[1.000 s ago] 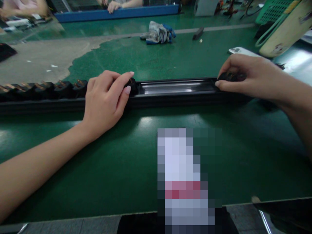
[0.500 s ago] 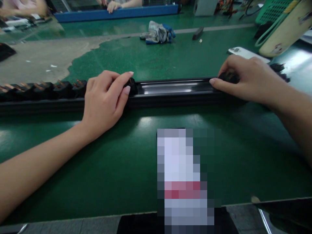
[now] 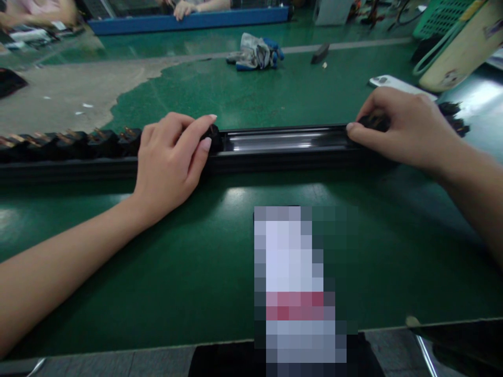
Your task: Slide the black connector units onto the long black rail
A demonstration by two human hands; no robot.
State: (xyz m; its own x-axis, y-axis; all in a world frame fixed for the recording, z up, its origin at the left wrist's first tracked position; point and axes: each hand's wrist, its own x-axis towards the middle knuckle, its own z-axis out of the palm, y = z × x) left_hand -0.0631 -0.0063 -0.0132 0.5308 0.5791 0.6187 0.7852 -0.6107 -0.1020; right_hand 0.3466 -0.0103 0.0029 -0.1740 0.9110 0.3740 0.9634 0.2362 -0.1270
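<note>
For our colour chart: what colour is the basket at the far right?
Green, clearest in the head view.

Long black channel-shaped rail [image 3: 283, 161] flat across table [image 3: 188, 262] before me, open side up, glossy inside showing midway. Black blocky modules with copper-coloured prongs [image 3: 73, 144] in row along left stretch, prongs up, tilted. Another black module [image 3: 214, 140] partly under my left grip [image 3: 168, 157]; dark part [image 3: 375, 123] within my right grip [image 3: 408, 125], mostly hidden.
</note>
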